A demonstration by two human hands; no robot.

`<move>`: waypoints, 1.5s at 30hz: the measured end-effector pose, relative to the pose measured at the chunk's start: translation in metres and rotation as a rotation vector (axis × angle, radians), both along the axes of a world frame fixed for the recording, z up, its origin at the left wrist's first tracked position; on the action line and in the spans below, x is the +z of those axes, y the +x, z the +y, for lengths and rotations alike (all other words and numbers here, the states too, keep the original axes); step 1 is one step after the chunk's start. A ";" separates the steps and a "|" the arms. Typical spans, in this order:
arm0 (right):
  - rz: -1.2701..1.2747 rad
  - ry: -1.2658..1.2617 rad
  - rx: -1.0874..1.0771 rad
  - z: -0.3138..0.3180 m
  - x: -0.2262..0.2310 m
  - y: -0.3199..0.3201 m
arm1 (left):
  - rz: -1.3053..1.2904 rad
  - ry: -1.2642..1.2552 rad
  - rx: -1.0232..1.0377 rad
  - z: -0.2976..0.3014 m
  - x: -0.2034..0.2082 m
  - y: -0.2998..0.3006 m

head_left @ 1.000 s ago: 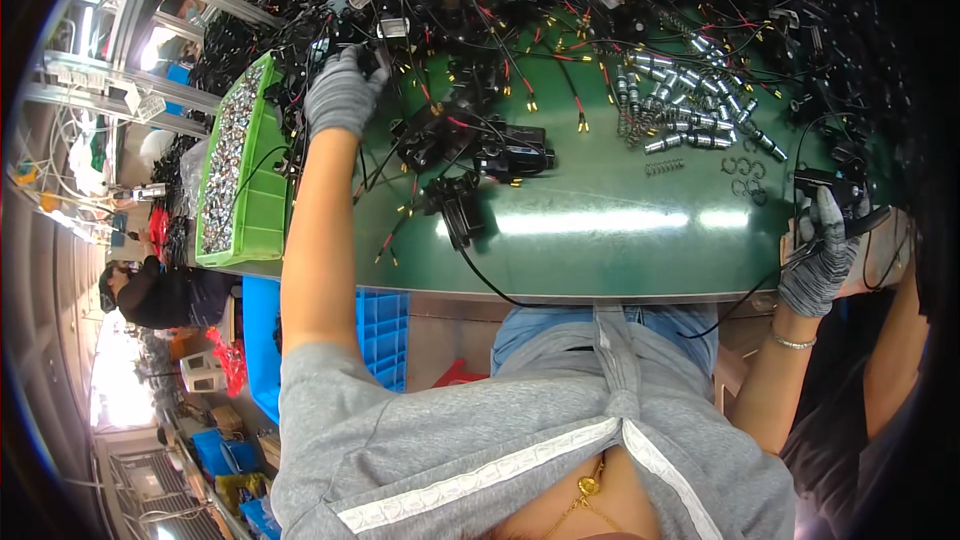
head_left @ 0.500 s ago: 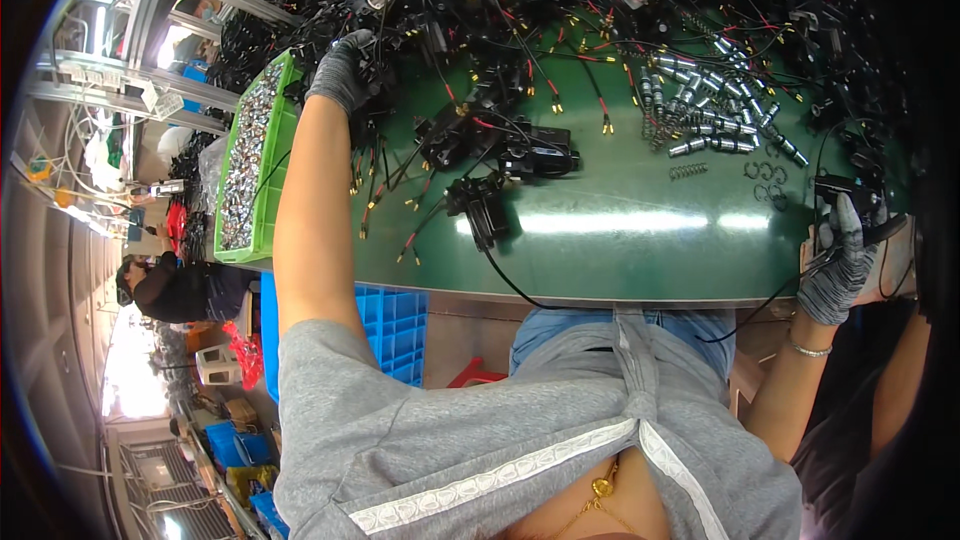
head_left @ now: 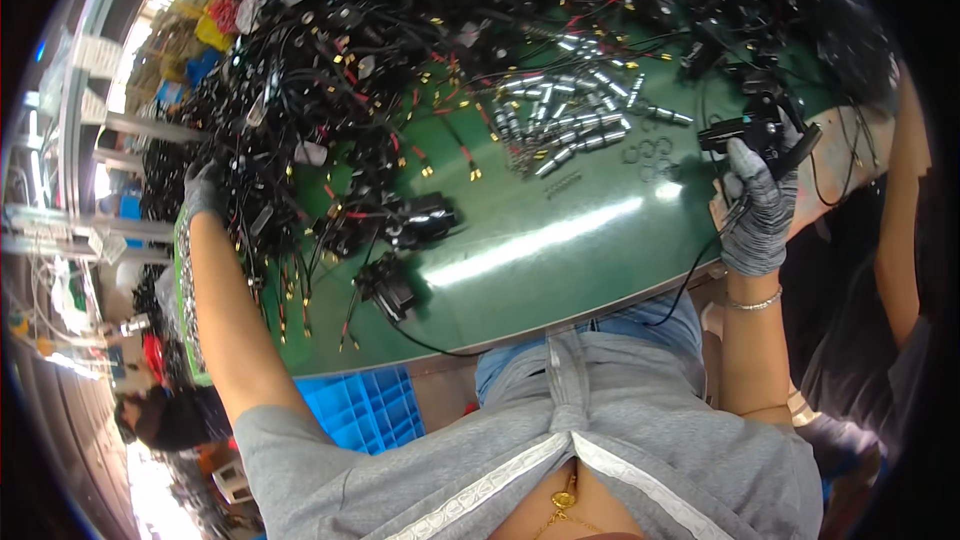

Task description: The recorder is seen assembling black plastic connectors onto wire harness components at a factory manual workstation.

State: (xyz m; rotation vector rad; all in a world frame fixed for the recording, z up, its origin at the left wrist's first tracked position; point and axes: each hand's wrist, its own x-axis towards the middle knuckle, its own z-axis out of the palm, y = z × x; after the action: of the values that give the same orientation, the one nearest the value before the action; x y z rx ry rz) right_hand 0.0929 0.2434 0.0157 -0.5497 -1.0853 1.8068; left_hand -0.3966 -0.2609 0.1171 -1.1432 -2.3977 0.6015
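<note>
My right hand (head_left: 760, 215), in a grey knit glove, is closed around a black lever assembly (head_left: 745, 132) at the table's right edge. A stubby arm sticks out of the assembly, and a thin black cable trails from below the hand. My left hand (head_left: 207, 192), gloved too, reaches to the far-left pile of black wired parts (head_left: 330, 70); its fingers are dark against the pile and partly hidden. Between the hands lie several shiny metal cylinders (head_left: 585, 130), a coil spring (head_left: 563, 185) and several small C-shaped clips (head_left: 652, 155).
Black housings (head_left: 385, 285) with a cable lie on the green tabletop (head_left: 500, 290) near its front edge. A green bin (head_left: 187, 310) of small metal pieces sits beside my left forearm. Below the table is a blue crate (head_left: 370, 410). Another person's arm (head_left: 900, 240) shows at the right.
My view has turned, shifting the table in the picture. My left hand has moved left from near the bin's far end into the pile. My right hand still holds the lever assembly, now showing more clearly.
</note>
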 end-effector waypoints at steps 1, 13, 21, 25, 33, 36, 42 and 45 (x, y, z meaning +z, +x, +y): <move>0.009 0.004 -0.002 0.002 0.000 0.003 | -0.172 0.697 0.363 0.022 -0.008 0.004; 0.144 -0.068 0.004 0.010 -0.006 0.007 | -0.463 0.237 -0.637 0.354 -0.009 0.203; 0.160 -0.173 -0.007 0.014 -0.009 0.011 | -0.653 -0.022 -0.400 0.419 -0.025 0.186; 0.039 -0.187 0.023 0.018 -0.010 0.018 | -0.700 0.263 -0.568 0.397 -0.026 0.162; -0.028 -0.217 0.050 0.018 -0.007 0.018 | -0.962 0.702 -0.620 0.412 -0.031 0.144; 0.006 -0.232 0.037 0.019 -0.007 0.019 | -0.601 0.420 -0.775 0.471 -0.022 0.210; 0.030 -0.169 0.066 0.022 -0.007 0.017 | -0.193 0.062 -0.576 0.556 -0.052 0.243; 0.140 -0.139 0.060 0.021 -0.010 0.013 | -0.433 0.182 -0.505 0.560 -0.054 0.238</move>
State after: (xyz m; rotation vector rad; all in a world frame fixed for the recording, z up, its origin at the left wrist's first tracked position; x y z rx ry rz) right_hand 0.1064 0.2646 0.0057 -0.4688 -0.8954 1.9532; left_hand -0.1584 0.2987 0.0632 -1.8497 -2.2794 -0.0359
